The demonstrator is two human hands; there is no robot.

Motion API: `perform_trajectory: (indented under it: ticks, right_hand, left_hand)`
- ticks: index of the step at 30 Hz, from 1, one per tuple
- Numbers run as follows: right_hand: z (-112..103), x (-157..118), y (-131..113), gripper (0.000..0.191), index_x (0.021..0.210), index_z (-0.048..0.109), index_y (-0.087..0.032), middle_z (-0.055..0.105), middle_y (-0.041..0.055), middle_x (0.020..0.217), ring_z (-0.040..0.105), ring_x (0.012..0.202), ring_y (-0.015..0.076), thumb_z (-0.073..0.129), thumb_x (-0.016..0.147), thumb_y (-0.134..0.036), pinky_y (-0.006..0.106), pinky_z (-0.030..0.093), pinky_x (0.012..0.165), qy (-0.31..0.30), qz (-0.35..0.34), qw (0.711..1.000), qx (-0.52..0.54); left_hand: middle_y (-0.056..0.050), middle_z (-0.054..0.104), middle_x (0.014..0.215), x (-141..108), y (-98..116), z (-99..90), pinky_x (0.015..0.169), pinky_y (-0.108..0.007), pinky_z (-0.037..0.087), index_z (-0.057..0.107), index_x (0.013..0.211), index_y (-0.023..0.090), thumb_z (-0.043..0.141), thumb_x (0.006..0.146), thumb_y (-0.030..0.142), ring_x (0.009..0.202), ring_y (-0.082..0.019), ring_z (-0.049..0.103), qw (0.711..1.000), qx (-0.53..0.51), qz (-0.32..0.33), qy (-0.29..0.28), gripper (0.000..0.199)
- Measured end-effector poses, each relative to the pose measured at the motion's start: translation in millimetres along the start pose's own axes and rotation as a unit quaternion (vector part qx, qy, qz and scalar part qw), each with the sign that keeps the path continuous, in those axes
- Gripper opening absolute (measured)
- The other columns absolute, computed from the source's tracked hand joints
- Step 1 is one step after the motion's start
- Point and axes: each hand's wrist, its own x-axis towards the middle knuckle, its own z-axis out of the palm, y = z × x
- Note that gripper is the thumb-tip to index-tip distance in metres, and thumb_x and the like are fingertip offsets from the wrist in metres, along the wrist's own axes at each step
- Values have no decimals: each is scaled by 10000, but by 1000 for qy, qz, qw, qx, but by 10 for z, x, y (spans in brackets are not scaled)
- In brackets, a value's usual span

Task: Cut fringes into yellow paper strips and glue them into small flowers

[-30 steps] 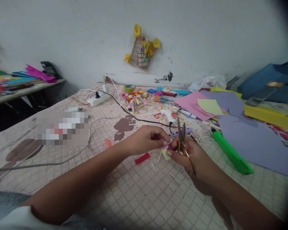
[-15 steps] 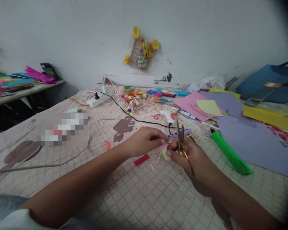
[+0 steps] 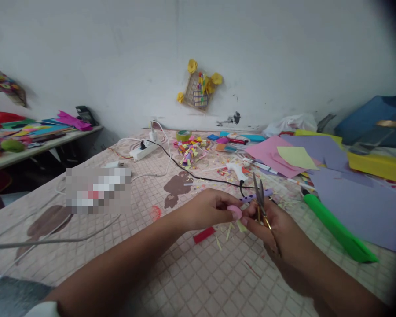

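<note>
My left hand (image 3: 214,209) pinches a small curved piece of pink paper (image 3: 235,211) between thumb and fingers. Close beside it on the right, my right hand (image 3: 267,224) is closed round gold-handled scissors (image 3: 260,198), whose blades point up and stand slightly apart. The right fingertips are near the pink paper's edge; whether they touch it is unclear. Just behind both hands lies a purple stick with dark spots (image 3: 267,193). A red paper strip (image 3: 204,234) lies on the table below my left hand, and pale yellow scraps (image 3: 229,231) lie near it.
A white glue gun (image 3: 237,170) with a black cable lies behind the hands. At right are a green paper roll (image 3: 338,229) and purple sheets (image 3: 359,207). A white power strip (image 3: 145,150), cords and colourful scraps (image 3: 189,152) are farther back on the table (image 3: 171,273).
The view has shifted, so the scene sits lower and farther right. The pink paper now shows raised and curved at my left fingertips. The scissors remain in my right hand.
</note>
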Motion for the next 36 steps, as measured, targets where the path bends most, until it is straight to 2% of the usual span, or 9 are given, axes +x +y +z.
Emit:
perform_trajectory:
  ticks: [4,9,15,21,25,29,36]
  right_hand:
    - [1,2,-1,139,751,465,-229,490,-31,692,467,615,145,580,774,-303,267,378,565,4,-14,1000,-12]
    - [14,-7,-38,139,739,461,-225,481,-34,677,451,587,137,573,770,-300,258,370,530,19,-7,1000,-5]
    - [11,-11,-22,121,747,456,-221,481,-33,699,447,629,138,557,793,-269,261,376,579,19,-21,999,-17]
    - [25,-20,-49,131,743,443,-223,459,-44,685,416,610,127,556,795,-264,245,355,555,14,-10,1000,-8]
    - [28,-12,-37,135,736,438,-226,455,-48,683,417,612,127,556,791,-262,241,361,565,6,-13,1000,-6]
    - [24,-1,1,120,748,447,-229,468,-36,700,434,631,139,556,783,-266,249,375,583,19,-16,1000,-3]
    - [10,-18,-80,122,729,445,-224,452,-40,665,409,587,132,535,800,-264,259,353,557,22,-9,999,-27]
  left_hand:
    - [15,504,710,-5,-10,-19,601,-197,341,634,867,126,567,768,199,646,-79,435,998,54,5,-9,140]
    - [12,526,694,-5,-10,-28,575,-191,330,657,940,129,535,809,238,615,-71,418,994,104,23,4,210]
    - [-26,613,795,8,-6,-27,625,-196,382,662,910,125,553,799,202,677,-84,494,996,83,14,17,174]
    - [5,545,708,0,16,-25,571,-191,373,625,933,134,572,785,209,623,-74,470,995,85,8,48,174]
    - [6,537,702,-1,11,-19,588,-205,383,600,860,133,578,771,198,625,-75,479,994,96,9,60,112]
    - [9,531,709,7,-11,-10,582,-205,381,544,804,134,590,742,160,623,-73,479,995,55,20,84,80]
    - [17,530,683,14,-30,-13,564,-202,385,514,808,139,595,749,167,595,-69,490,997,20,23,74,104]
